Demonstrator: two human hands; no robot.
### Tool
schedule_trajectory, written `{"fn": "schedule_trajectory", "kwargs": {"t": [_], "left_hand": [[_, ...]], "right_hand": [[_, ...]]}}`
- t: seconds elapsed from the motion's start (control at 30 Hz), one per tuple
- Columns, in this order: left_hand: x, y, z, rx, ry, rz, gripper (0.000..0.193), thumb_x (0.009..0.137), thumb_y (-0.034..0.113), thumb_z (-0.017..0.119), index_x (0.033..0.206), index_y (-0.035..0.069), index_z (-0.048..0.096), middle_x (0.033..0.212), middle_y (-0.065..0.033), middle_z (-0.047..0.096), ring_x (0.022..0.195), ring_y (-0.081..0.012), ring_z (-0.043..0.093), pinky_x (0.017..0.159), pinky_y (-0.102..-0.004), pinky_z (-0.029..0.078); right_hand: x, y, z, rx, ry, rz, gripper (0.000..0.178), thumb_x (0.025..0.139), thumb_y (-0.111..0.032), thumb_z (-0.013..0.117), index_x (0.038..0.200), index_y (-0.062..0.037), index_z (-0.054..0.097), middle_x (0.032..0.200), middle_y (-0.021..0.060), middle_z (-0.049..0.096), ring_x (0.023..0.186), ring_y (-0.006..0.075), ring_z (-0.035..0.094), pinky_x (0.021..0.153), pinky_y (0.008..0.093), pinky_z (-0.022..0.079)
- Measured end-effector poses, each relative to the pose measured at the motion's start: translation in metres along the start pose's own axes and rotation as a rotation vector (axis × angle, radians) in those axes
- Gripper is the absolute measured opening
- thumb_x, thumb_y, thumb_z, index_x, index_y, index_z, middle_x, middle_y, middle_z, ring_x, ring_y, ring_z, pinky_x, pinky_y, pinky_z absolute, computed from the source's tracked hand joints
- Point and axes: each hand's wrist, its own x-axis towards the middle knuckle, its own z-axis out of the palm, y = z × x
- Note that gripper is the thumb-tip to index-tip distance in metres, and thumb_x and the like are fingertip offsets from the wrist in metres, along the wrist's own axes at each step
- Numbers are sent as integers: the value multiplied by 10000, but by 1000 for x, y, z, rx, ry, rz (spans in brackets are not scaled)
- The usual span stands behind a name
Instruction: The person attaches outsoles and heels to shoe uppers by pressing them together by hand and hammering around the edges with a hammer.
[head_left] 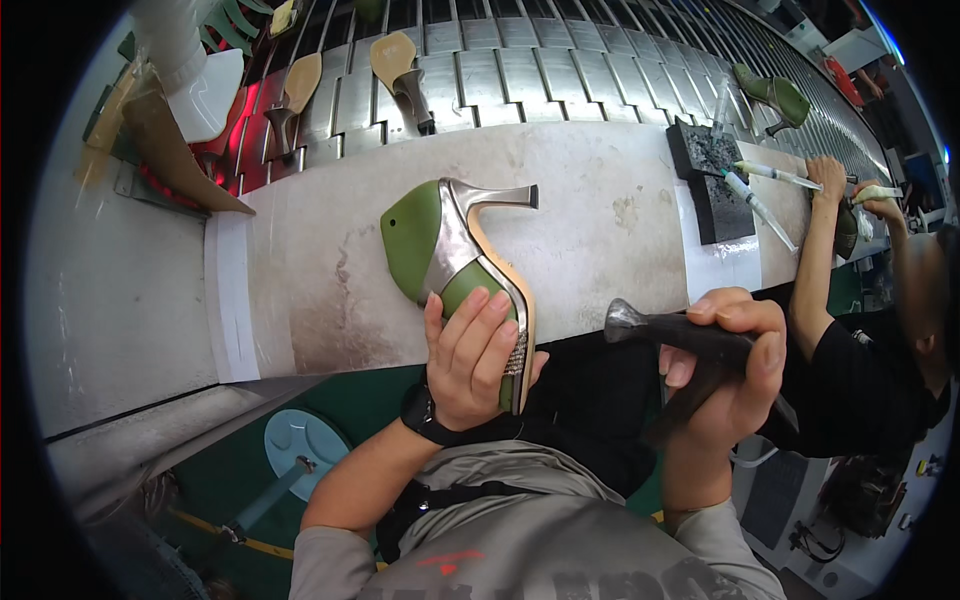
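Observation:
A high-heeled shoe (462, 240) on a green shoe last lies on its side over the bench's near edge. Its upper is metallic bronze, with a sparkling band near the toe and a slim heel pointing right. My left hand (470, 360) is wrapped round the front part of the shoe, fingers across the upper, thumb at the sole side. To the right, apart from the shoe, my right hand (735, 350) grips a dark hammer (690, 335). The hammer's round metal face points left toward the shoe. Part of the hammer is hidden behind my fingers.
Beyond the bench (580, 240) runs a slatted metal conveyor (540, 75) carrying two soles with heels (397, 70) and another green shoe (775, 95). Syringes (765, 205) rest by a black foam block (710, 180). At the right, a co-worker's hands (828, 178) hold another shoe.

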Motion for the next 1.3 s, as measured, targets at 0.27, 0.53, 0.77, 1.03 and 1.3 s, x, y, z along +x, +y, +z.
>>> {"fn": "schedule_trajectory", "kwargs": {"t": [0.27, 0.53, 0.77, 1.03, 1.3], "left_hand": [[0, 3, -2, -24, -11, -16, 728, 899, 340, 860, 1426, 37, 461, 1422, -217, 579, 1353, -435, 584, 1251, -663, 301], [2, 0, -2, -24, 21, -15, 703, 906, 346, 853, 1405, 22, 479, 1446, -217, 576, 1350, -435, 588, 1245, -665, 311], [2, -4, -18, -59, -39, -11, 838, 884, 343, 867, 1500, -14, 426, 1502, -274, 527, 1401, -482, 537, 1244, -637, 328], [21, -29, -101, -864, 242, -786, 810, 1012, 394, 759, 1575, -80, 419, 1684, -297, 358, 1517, -377, 451, 1243, -504, 376], [28, -65, -150, -1565, -120, -793, 879, 965, 514, 758, 1566, -46, 446, 1628, -285, 452, 1450, -384, 528, 1220, -559, 415]], "right_hand": [[1, 23, 13, -209, -153, 289, 234, 1064, -150, 595, 1110, 67, 671, 1081, 232, 742, 647, 132, 635, 616, 253, 539], [-24, 23, 26, -212, -268, 202, 233, 1041, -155, 577, 1106, 52, 661, 1114, 240, 742, 681, 124, 659, 593, 264, 560], [50, 50, 14, -892, -499, -392, 214, 853, 21, 764, 1063, 17, 719, 996, 159, 753, 746, 329, 724, 666, 363, 582], [16, 33, -10, -1118, -599, -138, 407, 912, -37, 711, 1313, 13, 664, 1360, 231, 669, 1131, 367, 724, 960, 462, 576], [-14, 64, 7, 573, -330, 1009, 807, 1114, -634, 301, 1568, 23, 417, 1330, 288, 683, 1064, 416, 759, 859, 439, 654]]}}
